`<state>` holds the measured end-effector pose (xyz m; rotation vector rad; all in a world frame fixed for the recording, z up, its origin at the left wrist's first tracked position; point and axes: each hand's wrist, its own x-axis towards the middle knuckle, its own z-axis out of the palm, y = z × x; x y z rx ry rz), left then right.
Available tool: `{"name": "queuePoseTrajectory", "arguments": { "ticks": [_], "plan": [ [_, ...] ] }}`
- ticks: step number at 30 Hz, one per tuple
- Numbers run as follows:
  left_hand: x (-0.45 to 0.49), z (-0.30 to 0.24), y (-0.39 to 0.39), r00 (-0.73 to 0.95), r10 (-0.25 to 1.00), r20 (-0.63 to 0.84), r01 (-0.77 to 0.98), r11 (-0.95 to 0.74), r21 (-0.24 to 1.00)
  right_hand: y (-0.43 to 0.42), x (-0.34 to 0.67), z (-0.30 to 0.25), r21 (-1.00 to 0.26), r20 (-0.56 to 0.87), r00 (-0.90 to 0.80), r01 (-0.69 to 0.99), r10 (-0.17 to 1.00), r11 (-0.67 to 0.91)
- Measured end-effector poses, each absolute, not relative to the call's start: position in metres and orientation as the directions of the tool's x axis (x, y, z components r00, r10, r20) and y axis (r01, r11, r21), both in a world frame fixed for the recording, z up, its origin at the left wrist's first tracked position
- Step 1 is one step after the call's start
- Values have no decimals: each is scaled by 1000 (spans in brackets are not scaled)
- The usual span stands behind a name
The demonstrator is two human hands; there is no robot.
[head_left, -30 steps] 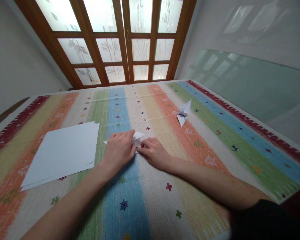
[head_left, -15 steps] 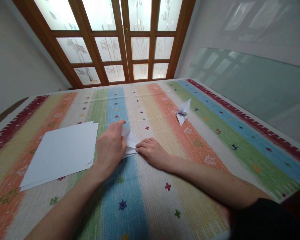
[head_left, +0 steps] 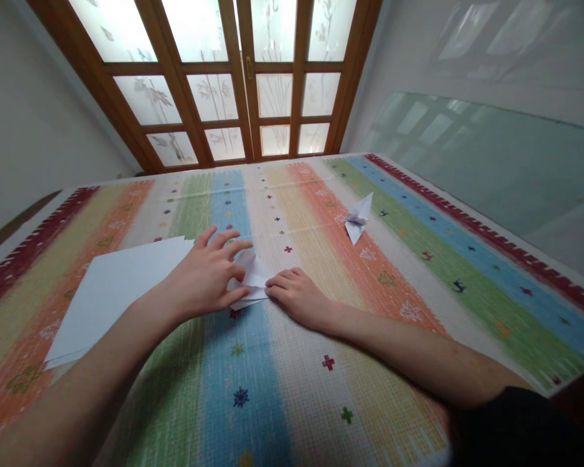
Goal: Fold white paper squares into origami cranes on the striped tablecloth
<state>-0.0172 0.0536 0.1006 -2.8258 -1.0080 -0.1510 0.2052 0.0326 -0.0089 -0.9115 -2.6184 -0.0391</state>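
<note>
A partly folded piece of white paper (head_left: 254, 271) lies on the tablecloth between my two hands. My left hand (head_left: 209, 272) is over its left side with fingers spread, thumb and index finger apart at the near left flap. Whether those fingertips touch the paper I cannot tell. At the paper's right corner, my right hand (head_left: 296, 295) has its fingers together, pinching the corner down against the table; the thumb side is partly hidden.
A stack of white paper sheets (head_left: 111, 292) lies to the left, partly under my left forearm. Farther right sits a finished white origami crane (head_left: 359, 218). A striped tablecloth (head_left: 311, 402) covers the table, with wooden glazed doors (head_left: 248, 123) behind it and a wall at right.
My left hand has shifted left and turned, its curled fingers opening out from the paper. The right hand stays at the same corner.
</note>
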Motion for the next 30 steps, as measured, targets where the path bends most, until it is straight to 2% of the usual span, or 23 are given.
{"name": "queuePoseTrajectory", "arguments": {
  "ticks": [7,14,18,22,25,27,30],
  "plan": [
    [-13,101,57,720,673,166,693,-686,-225,33,205,-9,-78,346,-729,605,591,793],
    [-9,91,56,640,712,288,767,-615,-183,31,205,-5,-62,322,-736,612,596,789],
    [-14,75,52,599,668,441,766,-639,-72,30,203,-2,-38,310,-747,608,588,793],
    [-27,44,47,533,564,631,693,-719,58,31,202,-1,-19,301,-772,581,559,813],
    [-40,19,44,482,644,594,704,-689,175,32,201,-2,-7,299,-789,561,537,828],
    [-46,6,43,431,745,508,730,-619,289,33,200,-3,8,304,-795,553,525,833],
    [-50,-2,40,398,822,408,736,-551,394,33,200,-3,34,308,-803,545,510,838]
  ]
}}
